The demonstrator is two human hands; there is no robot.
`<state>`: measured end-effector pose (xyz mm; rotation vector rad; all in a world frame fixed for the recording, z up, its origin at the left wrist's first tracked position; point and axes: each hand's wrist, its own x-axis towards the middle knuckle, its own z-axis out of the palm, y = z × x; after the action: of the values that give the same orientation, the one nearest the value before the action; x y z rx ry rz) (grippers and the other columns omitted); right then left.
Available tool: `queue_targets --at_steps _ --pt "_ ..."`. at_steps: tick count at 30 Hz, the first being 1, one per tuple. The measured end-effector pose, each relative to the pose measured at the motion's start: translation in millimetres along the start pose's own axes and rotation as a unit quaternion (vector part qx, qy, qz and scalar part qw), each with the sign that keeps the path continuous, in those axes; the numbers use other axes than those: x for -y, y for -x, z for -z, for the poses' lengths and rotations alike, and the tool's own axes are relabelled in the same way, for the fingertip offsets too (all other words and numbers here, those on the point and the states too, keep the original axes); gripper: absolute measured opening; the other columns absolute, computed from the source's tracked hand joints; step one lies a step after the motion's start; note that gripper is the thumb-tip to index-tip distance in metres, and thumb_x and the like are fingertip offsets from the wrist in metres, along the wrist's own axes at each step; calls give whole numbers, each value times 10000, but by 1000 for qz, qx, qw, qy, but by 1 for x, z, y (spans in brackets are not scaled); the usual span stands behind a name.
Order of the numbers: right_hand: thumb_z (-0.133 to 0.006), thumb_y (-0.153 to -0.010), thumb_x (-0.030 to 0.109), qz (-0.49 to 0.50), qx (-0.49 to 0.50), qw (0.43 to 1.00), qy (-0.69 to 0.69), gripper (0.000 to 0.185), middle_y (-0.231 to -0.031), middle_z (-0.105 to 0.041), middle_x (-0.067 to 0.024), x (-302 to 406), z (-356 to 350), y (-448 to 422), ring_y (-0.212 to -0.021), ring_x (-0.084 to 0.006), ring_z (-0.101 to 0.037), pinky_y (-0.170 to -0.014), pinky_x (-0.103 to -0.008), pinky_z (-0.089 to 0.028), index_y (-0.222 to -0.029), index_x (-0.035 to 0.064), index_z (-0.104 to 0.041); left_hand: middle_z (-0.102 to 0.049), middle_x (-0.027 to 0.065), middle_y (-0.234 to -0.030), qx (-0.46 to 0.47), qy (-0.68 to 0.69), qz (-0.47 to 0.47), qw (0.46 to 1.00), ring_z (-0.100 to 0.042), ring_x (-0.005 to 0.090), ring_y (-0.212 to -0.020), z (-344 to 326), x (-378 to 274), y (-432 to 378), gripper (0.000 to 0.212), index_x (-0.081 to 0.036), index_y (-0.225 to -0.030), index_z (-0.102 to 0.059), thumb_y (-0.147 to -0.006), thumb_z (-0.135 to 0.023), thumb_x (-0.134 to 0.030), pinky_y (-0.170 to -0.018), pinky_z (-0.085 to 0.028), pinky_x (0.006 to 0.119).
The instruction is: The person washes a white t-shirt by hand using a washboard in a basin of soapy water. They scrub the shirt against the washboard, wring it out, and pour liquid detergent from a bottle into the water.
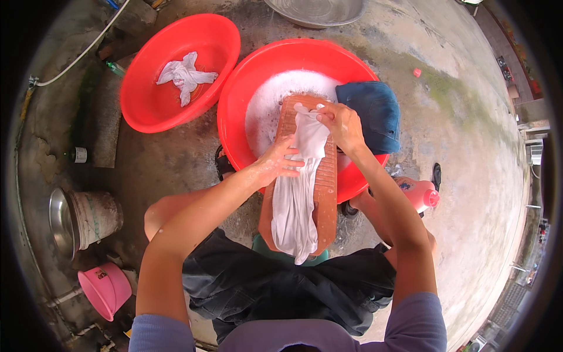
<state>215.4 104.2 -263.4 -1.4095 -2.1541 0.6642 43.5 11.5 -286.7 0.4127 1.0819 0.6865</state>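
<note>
A brown washboard (326,193) leans from a large red plastic basin (233,110) of suds (268,97) towards my lap. Along it lies a wet white cloth garment (294,198), its lower end hanging over the board's near edge. My right hand (345,125) pinches the garment's upper end between thumb and fingers. With fingers spread, my left hand (279,163) rests at or just above the cloth's left side; contact is unclear. Folded blue denim (371,116) hangs over the basin's right rim.
Another red basin (140,105) at the upper left holds a white cloth (187,77). A metal basin (319,13) stands beyond. A pink bottle (418,193) is beside my right leg. At left are a lidded bucket (99,218), a pink bucket (105,290) and a hose (94,44).
</note>
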Motion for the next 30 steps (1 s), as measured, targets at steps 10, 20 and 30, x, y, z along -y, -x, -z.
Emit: queue_targets --at_steps 10,20,30 --pt "-527 -857 246 74 77 914 -392 217 -682 -531 -55 124 22 55 -632 -135 -522 -636 -290 -436 -758 54 -549 -480 163 -1115 212 246 -58 944 -520 281 -1028 -7 -14 0 509 -16 -1074 -458 -860 -457 -479 -875 -433 427" --pt "-569 -762 233 174 -280 939 97 297 -500 -517 -83 60 7 -5 -365 -225 -488 -368 -360 -399 -489 123 -532 -551 93 -1048 180 260 -198 928 -554 190 -975 -67 -43 18 288 -16 -1117 -481 -841 -411 -62 -857 -446 321" --pt "-550 -799 230 94 -227 969 16 349 -510 -527 -138 63 16 6 -422 -296 -526 -408 -373 -421 -506 39 -546 -543 18 -874 286 297 -433 802 -553 142 -821 -95 -30 -8 386 30 -1153 -428 -814 -452 -153 -755 -450 262"
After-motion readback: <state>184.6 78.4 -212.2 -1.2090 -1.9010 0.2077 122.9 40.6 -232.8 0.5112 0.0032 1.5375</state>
